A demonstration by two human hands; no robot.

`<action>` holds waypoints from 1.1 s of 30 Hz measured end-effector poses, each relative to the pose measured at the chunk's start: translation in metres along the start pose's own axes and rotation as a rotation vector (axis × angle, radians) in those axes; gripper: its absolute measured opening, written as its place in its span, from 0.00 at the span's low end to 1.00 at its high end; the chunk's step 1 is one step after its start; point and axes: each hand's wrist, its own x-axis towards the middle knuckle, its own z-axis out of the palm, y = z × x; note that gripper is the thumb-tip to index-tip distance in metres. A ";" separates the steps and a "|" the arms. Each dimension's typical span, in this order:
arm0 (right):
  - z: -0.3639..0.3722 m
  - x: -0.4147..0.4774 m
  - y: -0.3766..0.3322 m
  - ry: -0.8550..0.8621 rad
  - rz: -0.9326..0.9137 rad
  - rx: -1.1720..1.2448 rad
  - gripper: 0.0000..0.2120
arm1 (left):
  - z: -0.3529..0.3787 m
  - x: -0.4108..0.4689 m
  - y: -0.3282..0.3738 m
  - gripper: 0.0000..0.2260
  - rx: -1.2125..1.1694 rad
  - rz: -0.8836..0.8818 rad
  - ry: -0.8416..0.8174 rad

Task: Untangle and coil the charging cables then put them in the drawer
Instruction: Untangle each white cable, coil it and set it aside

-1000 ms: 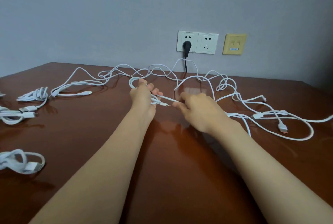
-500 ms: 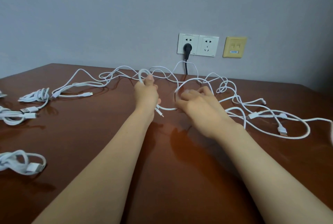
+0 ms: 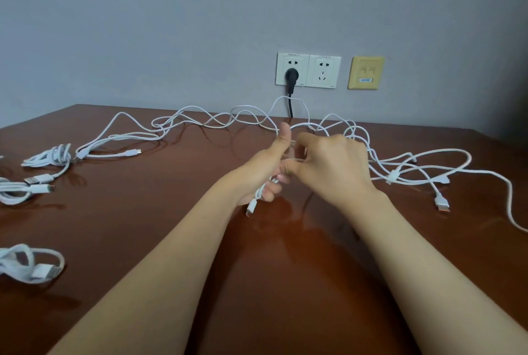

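Head view: the left grip (image 3: 264, 174) is clenching round a thin white cable (image 3: 260, 190), with the thumb standing upright and the fingers curled in. The cable's small connector (image 3: 251, 206) is hanging below the fist, just above the bench (image 3: 148, 229).

The right grip (image 3: 333, 166) is pressing close against the left, knuckles up and fingers bent. Its thumb and fingertips are pinching a strand of the same cable just beside the left thumb. Both forearms are reaching in from the near edge, bare.

Behind and to the right of the grips, the tangle (image 3: 217, 122) is lying on the bench in loose, overlapping loops. These are round-section white cords, some smooth and one on the far right looking braided. One loop is rising clear of the surface in front of the wall. A flat plug with an orange tip (image 3: 442, 206) is resting at the tangle's right side. A slim connector end (image 3: 134, 152) is lying at its left.

Three coiled white bundles are sitting well apart from the tangle along the bench's left side: one far (image 3: 48, 156), one middle (image 3: 14, 192) and one near (image 3: 27, 264). Each is showing a rectangular plug.

The bench is a glossy reddish-brown wood, reflecting the cords and arms. On the matte grey wall (image 3: 143, 26) two white square sockets (image 3: 324, 71) are sitting side by side. A black round plug (image 3: 291, 76) is seated in the left one, its black lead dropping behind the bench. A yellowed square plate (image 3: 365, 72) is mounted just beside them.
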 end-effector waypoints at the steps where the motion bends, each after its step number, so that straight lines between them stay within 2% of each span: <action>1: 0.000 0.000 0.002 -0.005 0.014 0.018 0.13 | 0.000 -0.001 0.000 0.27 0.012 -0.021 -0.078; 4: 0.003 -0.002 0.007 0.047 -0.029 0.014 0.08 | -0.003 -0.003 0.002 0.21 0.001 -0.044 -0.189; 8: 0.013 0.001 0.012 0.118 -0.077 0.029 0.11 | -0.006 -0.006 0.004 0.13 -0.001 -0.016 -0.197; 13: 0.018 0.001 0.013 0.163 -0.151 -0.021 0.20 | -0.006 -0.007 0.005 0.14 0.016 0.028 -0.166; 17: 0.019 0.000 0.013 0.211 -0.219 -0.101 0.19 | -0.009 -0.007 0.005 0.14 0.027 0.031 -0.171; 21: 0.018 -0.001 0.013 0.122 -0.215 -0.131 0.18 | -0.011 -0.006 0.004 0.13 0.141 0.038 -0.128; 23: 0.014 0.000 0.014 0.011 -0.185 -0.044 0.21 | -0.013 -0.004 0.001 0.12 0.204 0.050 -0.071; 25: 0.011 0.000 0.019 -0.082 -0.095 0.060 0.23 | -0.018 -0.003 -0.003 0.08 0.110 0.050 0.013; 29: 0.014 0.000 0.030 -0.057 0.116 -0.046 0.22 | -0.027 -0.001 0.000 0.09 -0.280 0.079 0.143; 31: 0.018 -0.001 0.030 -0.073 0.145 -0.071 0.22 | -0.025 0.000 0.001 0.09 -0.337 0.080 0.170; 33: 0.019 -0.001 0.030 -0.077 0.163 -0.008 0.23 | -0.022 0.002 0.000 0.09 -0.297 0.056 0.198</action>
